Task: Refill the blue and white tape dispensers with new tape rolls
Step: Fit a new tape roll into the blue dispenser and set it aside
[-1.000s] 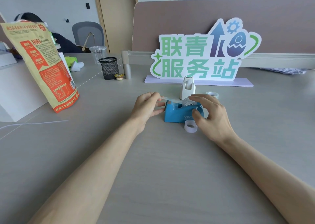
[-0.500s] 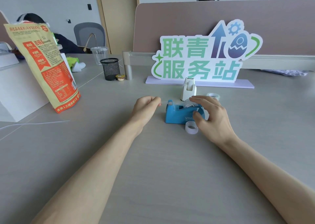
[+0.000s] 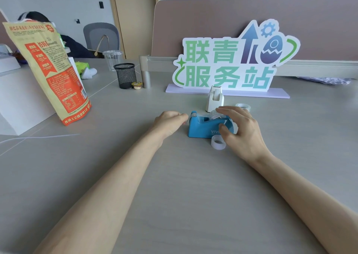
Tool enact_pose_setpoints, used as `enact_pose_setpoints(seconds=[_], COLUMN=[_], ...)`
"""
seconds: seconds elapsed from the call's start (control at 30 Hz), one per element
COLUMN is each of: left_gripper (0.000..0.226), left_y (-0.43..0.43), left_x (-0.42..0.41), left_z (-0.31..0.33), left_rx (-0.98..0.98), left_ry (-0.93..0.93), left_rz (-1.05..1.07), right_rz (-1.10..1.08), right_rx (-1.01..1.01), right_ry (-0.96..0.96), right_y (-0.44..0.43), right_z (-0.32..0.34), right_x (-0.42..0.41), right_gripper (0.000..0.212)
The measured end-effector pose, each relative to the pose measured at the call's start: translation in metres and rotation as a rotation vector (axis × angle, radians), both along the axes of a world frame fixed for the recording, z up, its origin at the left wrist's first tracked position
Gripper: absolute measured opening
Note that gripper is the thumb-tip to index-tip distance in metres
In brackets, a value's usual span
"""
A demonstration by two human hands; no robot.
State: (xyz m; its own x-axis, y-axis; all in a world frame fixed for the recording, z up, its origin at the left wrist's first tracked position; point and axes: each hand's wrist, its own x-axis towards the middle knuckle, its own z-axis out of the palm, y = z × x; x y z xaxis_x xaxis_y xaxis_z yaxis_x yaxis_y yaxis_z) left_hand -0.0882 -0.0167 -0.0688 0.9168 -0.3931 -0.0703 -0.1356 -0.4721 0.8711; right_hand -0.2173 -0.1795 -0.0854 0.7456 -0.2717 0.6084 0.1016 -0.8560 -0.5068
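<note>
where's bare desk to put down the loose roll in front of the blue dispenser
Free: the wide desk nearer you than the loose roll; the strip between the snack bag and the left hand; the desk right of the right hand. Crowded: around the blue dispenser, with the white dispenser and second roll close behind.

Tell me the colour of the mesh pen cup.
The mesh pen cup is black; the head view shows it.
</note>
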Motion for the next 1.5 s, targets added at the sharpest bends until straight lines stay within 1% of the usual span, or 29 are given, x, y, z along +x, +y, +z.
enact_pose_setpoints(seconds=[0.2, 0.4, 0.57, 0.67, 0.7, 0.77, 0.83, 0.9, 0.93, 1.0, 1.07, 1.13, 1.17, 1.23, 1.27, 1.33, 1.4, 1.43, 1.5], left_gripper=[0.022, 0.021, 0.025, 0.015, 0.016, 0.029, 0.046, 0.053, 0.053, 0.050, 0.044, 0.031, 0.023, 0.013, 0.010, 0.003, 0.016, 0.023, 0.039], left_y=[-0.002, -0.001, -0.002, 0.001, 0.004, 0.011, 0.015, 0.015, 0.014, 0.013, 0.011, 0.009, 0.007, 0.005, 0.005, 0.008, 0.011, 0.012, 0.012], left_x=[0.003, 0.005, 0.003, 0.004, 0.006, 0.006, 0.003, 0.000, 0.000, 0.003, 0.006, 0.005, 0.004, 0.003, 0.003, 0.006, 0.008, 0.009, 0.011], left_z=[0.000, 0.000, -0.003, -0.003, -0.002, -0.002, -0.002, -0.004, -0.006, -0.010, -0.015, -0.018, -0.019, -0.021, -0.021, -0.020, -0.020, -0.021, -0.022], left_rx=[0.044, 0.075, 0.096, 0.104, 0.119, 0.150, 0.143, 0.093, 0.064, 0.038, 0.050, 0.075, 0.089, 0.115, 0.105, 0.055, 0.028, 0.044, 0.105], left_ry=[0.034, 0.030, 0.014, 0.007, 0.000, 0.000, -0.005, -0.034, -0.051, -0.104, -0.190, -0.313, -0.373, -0.443, -0.443, -0.395, -0.324, -0.299, -0.279], left_rz=[-0.049, -0.070, -0.061, -0.059, -0.093, -0.231, -0.337, -0.337, -0.319, -0.277, -0.194, -0.080, -0.045, -0.041, -0.058, -0.101, -0.160, -0.199, -0.265], right_rz=[-0.001, -0.002, 0.001, 0.017, 0.030, 0.060, 0.090, 0.086, 0.084, 0.095, 0.118, 0.162, 0.178, 0.181, 0.183, 0.186, 0.181, 0.186, 0.196], right_rx=[0.002, 0.013, 0.019, 0.049, 0.081, 0.191, 0.318, 0.388, 0.422, 0.502, 0.580, 0.632, 0.622, 0.526, 0.479, 0.469, 0.542, 0.581, 0.584], right_ry=[-0.006, -0.005, 0.000, 0.033, 0.067, 0.160, 0.233, 0.236, 0.216, 0.176, 0.170, 0.182, 0.182, 0.176, 0.172, 0.158, 0.166, 0.180, 0.215], right_y=[0.000, 0.001, 0.001, 0.000, -0.001, -0.004, -0.007, -0.008, -0.008, -0.010, -0.012, -0.012, -0.012, -0.013, -0.013, -0.017, -0.020, -0.020, -0.020], right_z=[0.001, 0.001, 0.001, 0.002, 0.003, 0.004, 0.003, 0.002, 0.002, 0.004, 0.006, 0.005, 0.004, 0.002, 0.001, -0.001, -0.002, -0.002, -0.004], right_x=[0.001, 0.001, 0.001, 0.000, 0.000, 0.000, 0.002, 0.004, 0.004, 0.003, -0.001, -0.003, -0.004, -0.003, -0.002, 0.002, 0.006, 0.009, 0.017], right_gripper=[0.043, 0.044, 0.045, 0.048, 0.051, 0.060, 0.064, 0.061, 0.054, 0.043, 0.042, 0.045, 0.046, 0.041, 0.037, 0.034, 0.035, 0.035, 0.031])
